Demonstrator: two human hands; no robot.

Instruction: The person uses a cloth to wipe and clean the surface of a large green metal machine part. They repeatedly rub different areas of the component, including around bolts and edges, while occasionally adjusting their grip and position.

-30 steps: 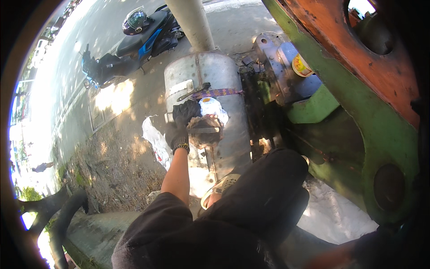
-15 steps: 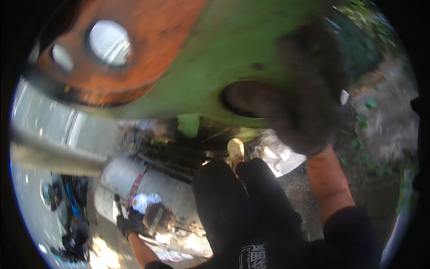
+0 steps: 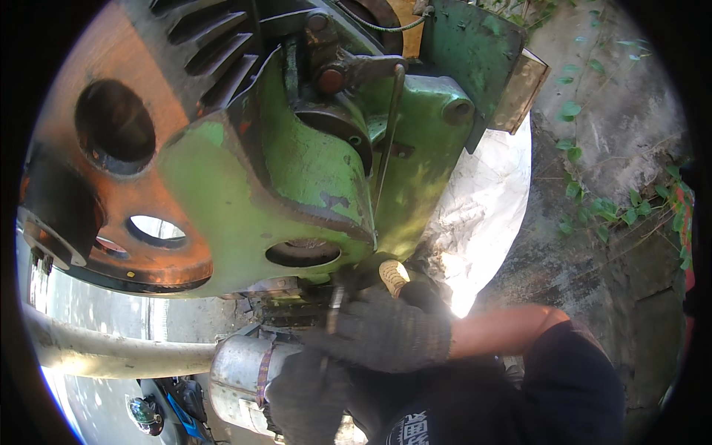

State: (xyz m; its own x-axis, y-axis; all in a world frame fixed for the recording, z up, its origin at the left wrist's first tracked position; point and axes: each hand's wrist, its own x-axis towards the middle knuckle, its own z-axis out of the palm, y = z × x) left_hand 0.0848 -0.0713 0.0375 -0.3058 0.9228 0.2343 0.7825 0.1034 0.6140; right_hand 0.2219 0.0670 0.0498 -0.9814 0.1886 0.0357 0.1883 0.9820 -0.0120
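Observation:
Both my hands wear dark knitted gloves and are close together in front of my body. My right hand [image 3: 389,330] reaches left, its fingers curled by a thin shiny metal bar [image 3: 336,305] that sticks up past them; the rest of the bar is hidden. Just below and to the left, my left hand [image 3: 308,397] is closed and blurred, and what it holds cannot be made out. Ahead of them stands a large green machine [image 3: 222,245] with worn paint and an oval hole low in its side. An orange wheel [image 3: 167,200] with round holes is on its left.
A silver metal cylinder [image 3: 236,374] with a purplish strap lies left of my hands, near a thick pale pipe [image 3: 133,348]. White sheeting [image 3: 482,200] hangs beside the machine. Vines [image 3: 571,148] grow at the right. A motorcycle [image 3: 174,408] and a helmet [image 3: 144,415] are at lower left.
My right hand has come down from the green machine's oval hole to my left hand. My left hand has moved right from beside the cylinder. The view has tilted up, showing more machine.

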